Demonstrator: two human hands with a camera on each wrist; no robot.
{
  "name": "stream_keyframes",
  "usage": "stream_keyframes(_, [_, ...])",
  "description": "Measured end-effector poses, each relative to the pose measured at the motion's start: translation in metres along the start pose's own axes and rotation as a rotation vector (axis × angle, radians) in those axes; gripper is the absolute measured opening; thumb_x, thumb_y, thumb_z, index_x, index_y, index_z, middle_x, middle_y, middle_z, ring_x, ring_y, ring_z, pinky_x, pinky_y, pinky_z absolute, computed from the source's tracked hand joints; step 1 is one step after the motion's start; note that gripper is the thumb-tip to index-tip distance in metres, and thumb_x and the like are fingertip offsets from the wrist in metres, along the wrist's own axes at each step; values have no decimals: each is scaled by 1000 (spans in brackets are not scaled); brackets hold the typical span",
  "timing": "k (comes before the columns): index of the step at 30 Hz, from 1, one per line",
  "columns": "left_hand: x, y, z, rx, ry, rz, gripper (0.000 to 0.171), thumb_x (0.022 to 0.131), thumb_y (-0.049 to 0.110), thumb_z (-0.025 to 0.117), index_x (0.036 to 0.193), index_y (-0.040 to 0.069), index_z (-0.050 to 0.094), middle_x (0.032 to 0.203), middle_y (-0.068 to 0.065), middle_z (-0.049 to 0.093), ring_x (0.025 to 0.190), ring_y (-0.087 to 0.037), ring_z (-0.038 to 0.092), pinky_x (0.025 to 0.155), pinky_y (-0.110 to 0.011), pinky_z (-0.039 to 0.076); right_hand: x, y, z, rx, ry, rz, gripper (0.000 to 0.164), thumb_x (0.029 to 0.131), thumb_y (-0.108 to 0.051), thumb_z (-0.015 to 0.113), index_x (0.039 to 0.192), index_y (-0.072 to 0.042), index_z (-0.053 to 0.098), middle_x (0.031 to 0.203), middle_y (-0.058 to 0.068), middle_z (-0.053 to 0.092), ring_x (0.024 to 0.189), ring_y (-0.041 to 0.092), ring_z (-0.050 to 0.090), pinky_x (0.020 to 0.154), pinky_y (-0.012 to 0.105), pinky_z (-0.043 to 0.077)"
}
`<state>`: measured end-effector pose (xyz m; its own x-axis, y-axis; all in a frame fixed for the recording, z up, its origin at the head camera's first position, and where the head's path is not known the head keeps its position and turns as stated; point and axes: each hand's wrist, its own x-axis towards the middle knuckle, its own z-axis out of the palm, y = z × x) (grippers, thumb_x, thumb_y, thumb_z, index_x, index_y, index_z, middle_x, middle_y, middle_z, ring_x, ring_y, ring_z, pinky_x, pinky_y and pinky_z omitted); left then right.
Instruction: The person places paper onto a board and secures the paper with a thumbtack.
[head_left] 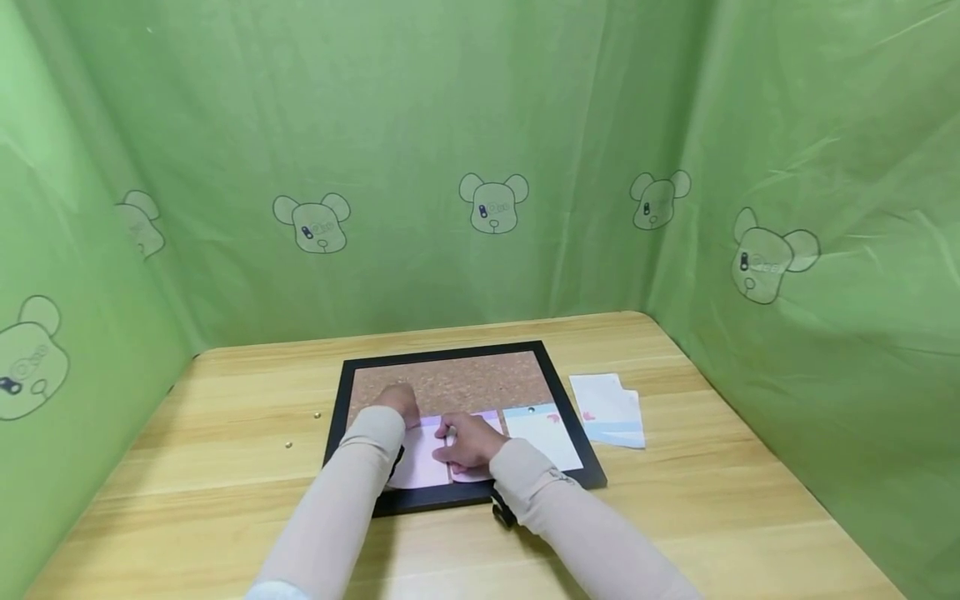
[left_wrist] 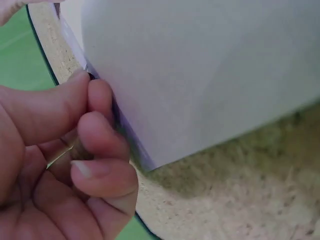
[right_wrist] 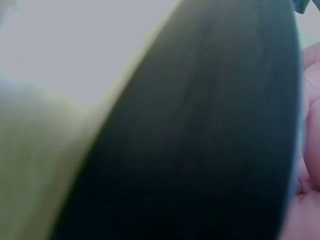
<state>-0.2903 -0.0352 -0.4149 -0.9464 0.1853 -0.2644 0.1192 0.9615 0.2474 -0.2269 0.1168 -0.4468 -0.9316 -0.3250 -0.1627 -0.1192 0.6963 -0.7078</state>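
Observation:
Over the left part of a black-framed cork board [head_left: 480,379], my left hand [head_left: 399,402] is at the top edge of a lilac paper sheet [head_left: 416,462]. In the left wrist view, its thumb and finger pinch a tiny dark, shiny piece, seemingly a thumbtack [left_wrist: 91,76], at the sheet's edge. My right hand [head_left: 471,442] rests on the middle pinkish sheet [head_left: 468,476], thumb and index finger apart and touching paper near the lilac sheet. A white-and-blue sheet [head_left: 547,442] lies right of it, with a silver thumbtack [head_left: 532,409] near its top.
Loose white-and-blue sheets [head_left: 609,408] overlap on the wooden table [head_left: 705,467] right of the board. Two small silver thumbtacks lie left of it, one thumbtack [head_left: 317,414] farther back. A green curtain [head_left: 405,167] encloses the table's back and sides. Something dark fills most of the right wrist view.

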Motion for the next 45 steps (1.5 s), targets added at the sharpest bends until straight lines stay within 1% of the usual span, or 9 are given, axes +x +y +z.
stream_keyframes(4, [2, -7, 1, 13, -27, 48, 13, 86, 12, 67, 75, 7, 64, 76, -7, 60, 68, -18, 53, 59, -27, 46, 0, 1, 0, 4, -3, 8, 21, 86, -15, 75, 101, -10, 62, 51, -1, 56, 42, 5, 51, 42, 18, 42])
stream_keyframes(11, [2, -12, 5, -163, -58, 80, 16, 86, 13, 72, 73, 11, 64, 67, -2, 57, 62, -15, 52, 53, -24, 42, 0, 4, 2, 31, -14, 24, 20, 86, -14, 75, 99, -11, 61, 50, -1, 55, 42, 6, 52, 42, 18, 42])
stream_keyframes(16, [3, -7, 6, -114, -56, 61, 15, 86, 13, 71, 73, 10, 64, 61, -1, 55, 58, -14, 50, 50, -22, 40, -2, 2, 2, 21, -23, 18, 20, 86, -14, 75, 100, -10, 61, 50, -2, 55, 41, 5, 51, 42, 17, 42])
stream_keyframes(22, [6, 3, 2, -49, -95, -27, 23, 84, 11, 66, 62, 8, 58, 53, -1, 50, 46, -10, 44, 42, -19, 35, -3, -2, -1, 25, -22, 29, 21, 86, -15, 75, 102, -10, 61, 50, -2, 55, 41, 5, 51, 42, 17, 41])
stream_keyframes(26, [7, 5, -1, -23, -110, -49, 26, 81, 9, 66, 58, 9, 55, 60, -4, 53, 51, -13, 48, 45, -20, 38, -3, -3, -1, 38, -27, 20, 21, 86, -15, 75, 101, -10, 61, 50, -2, 55, 41, 5, 51, 41, 17, 41])
stream_keyframes(31, [6, 5, -1, -46, -88, -49, 13, 77, 6, 67, 66, 5, 60, 75, -10, 59, 65, -20, 55, 53, -23, 44, -2, -3, -1, 35, -30, 24, 21, 86, -15, 75, 101, -11, 61, 50, -2, 55, 41, 6, 51, 41, 17, 41])
stream_keyframes(36, [7, 6, -1, -139, -72, -106, 2, 76, 2, 63, 74, 2, 64, 76, -11, 59, 66, -22, 56, 51, -24, 44, 0, -5, -1, 29, -29, 25, 20, 86, -15, 75, 100, -11, 61, 50, -2, 55, 41, 6, 51, 41, 18, 41])
stream_keyframes(42, [6, 6, 0, -224, -73, -160, 12, 79, 1, 63, 90, -2, 66, 83, -14, 59, 71, -25, 57, 53, -26, 46, -1, -6, -3, 41, -33, 34, 20, 86, -13, 75, 99, -11, 60, 50, -2, 54, 41, 6, 51, 41, 17, 41])
stream_keyframes(45, [4, 5, 0, -238, -62, -148, 22, 78, 1, 64, 100, -4, 64, 88, -15, 59, 76, -27, 57, 56, -28, 48, -1, -6, -4, 61, -33, 38, 20, 86, -12, 75, 100, -9, 60, 51, -1, 54, 41, 6, 51, 39, 16, 41])
